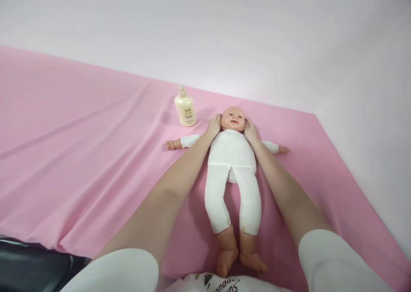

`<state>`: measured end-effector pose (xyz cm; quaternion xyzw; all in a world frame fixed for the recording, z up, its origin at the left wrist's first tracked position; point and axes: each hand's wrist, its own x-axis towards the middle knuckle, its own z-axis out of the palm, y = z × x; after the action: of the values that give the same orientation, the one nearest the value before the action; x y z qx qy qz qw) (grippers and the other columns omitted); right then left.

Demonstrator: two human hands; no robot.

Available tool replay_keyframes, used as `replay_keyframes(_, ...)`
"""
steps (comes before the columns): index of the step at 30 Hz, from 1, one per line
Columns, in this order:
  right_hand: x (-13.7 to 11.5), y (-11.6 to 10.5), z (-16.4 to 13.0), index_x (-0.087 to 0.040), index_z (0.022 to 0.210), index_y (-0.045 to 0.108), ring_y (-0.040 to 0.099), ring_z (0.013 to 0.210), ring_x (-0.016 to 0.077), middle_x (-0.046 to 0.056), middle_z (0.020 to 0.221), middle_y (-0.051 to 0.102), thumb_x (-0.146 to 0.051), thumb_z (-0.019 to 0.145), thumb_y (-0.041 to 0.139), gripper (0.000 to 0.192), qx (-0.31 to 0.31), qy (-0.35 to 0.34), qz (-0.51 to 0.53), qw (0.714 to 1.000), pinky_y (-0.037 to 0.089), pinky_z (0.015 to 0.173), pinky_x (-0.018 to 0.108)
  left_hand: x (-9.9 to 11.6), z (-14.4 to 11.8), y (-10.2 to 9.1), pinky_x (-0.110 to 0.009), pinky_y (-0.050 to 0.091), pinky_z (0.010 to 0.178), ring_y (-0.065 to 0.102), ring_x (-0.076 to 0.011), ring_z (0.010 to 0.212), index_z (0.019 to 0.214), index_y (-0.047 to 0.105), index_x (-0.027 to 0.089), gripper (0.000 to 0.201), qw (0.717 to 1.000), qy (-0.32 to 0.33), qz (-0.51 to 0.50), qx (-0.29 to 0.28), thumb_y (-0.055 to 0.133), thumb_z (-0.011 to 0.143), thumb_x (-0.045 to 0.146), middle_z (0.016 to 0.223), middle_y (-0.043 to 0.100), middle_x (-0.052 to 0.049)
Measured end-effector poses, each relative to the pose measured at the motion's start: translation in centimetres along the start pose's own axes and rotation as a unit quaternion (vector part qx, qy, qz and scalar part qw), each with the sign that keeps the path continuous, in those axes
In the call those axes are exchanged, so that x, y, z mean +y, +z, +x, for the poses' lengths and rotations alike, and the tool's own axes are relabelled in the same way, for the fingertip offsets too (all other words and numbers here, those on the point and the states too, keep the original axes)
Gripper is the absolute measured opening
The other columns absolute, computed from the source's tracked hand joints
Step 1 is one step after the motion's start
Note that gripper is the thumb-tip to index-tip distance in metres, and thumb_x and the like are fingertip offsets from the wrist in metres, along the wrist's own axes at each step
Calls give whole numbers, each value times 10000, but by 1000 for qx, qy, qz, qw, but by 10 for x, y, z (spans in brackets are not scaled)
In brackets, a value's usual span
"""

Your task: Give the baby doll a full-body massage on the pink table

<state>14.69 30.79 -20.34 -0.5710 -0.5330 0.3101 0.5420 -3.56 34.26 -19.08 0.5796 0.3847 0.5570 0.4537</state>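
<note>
- Centrally, a plastic baby doll in a white cloth bodysuit is lying face-up on a wrinkled pink cloth sheet, near the sheet's far edge.
- Its long axis is running away from the person: the bald head is pointing toward the far pale wall, while the bare feet are pointing back at the person's body, almost touching the white printed shirt at the bottom of the view.
- Its short arms are sticking out to either side, lying flat on the sheet, and the legs are lying slightly parted.
- The left hand is resting against the doll's head and shoulder on the left of the view, fingers lying close together and curving around the head's side.
- The right hand is mirroring it on the other side, fingers likewise pressed together against the head; neither hand is pinching anything.
- Both forearms are stretching forward, bare up to white short sleeves, framing the doll's body and converging toward its head.
- A cream-coloured plastic lotion bottle with a narrow cap is standing upright near the left hand, apart from the doll.
- Wide open sheet is spreading to the left; to the right the sheet's edge is slanting closer, with pale surface beyond.
- A black padded edge is showing at the lower left corner.
</note>
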Motion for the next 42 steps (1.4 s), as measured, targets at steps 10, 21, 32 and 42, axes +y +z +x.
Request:
replay_keyframes(10, -25, 2, -17, -206, 1383, 540, 526, 1405, 253, 128, 1488, 580, -781, 947, 277, 769, 9, -59, 14, 998, 363, 1238, 458, 5, 17, -8, -451, 529, 926, 686, -272, 1028, 964, 657, 202, 478, 998, -31, 21, 51, 421, 966, 617, 1120, 736, -146)
replay_keyframes(21, -26, 3, -22, -236, 1543, 390, 458, 1471, 240, 108, 1586, 475, -786, 945, 273, 822, -2, -80, 18, 997, 341, 1258, 456, 101, 39, -80, -380, 549, 1006, 674, -249, 1191, 1126, 680, 212, 791, 954, -37, -279, 99, 193, 962, 813, 1193, 696, -128)
replay_keyframes(32, -22, 4, -20, -221, 1553, 364, 430, 1487, 229, 113, 1611, 436, -767, 961, 260, 812, 1, -74, 27, 997, 332, 1264, 459, 115, 48, -102, -159, 567, 770, 712, -89, 754, 815, 630, 210, 429, 892, -88, -411, 165, 352, 1096, 376, 769, 700, -26)
replay_keyframes(42, -18, 5, -16, -214, 1539, 387, 454, 1468, 239, 123, 1593, 454, -793, 951, 267, 834, 8, -81, 34, 996, 349, 1254, 449, 140, 30, -90, -137, 507, 558, 542, -59, 443, 659, 496, 193, 423, 841, -128, -502, 157, 404, 1071, 222, 523, 513, 49)
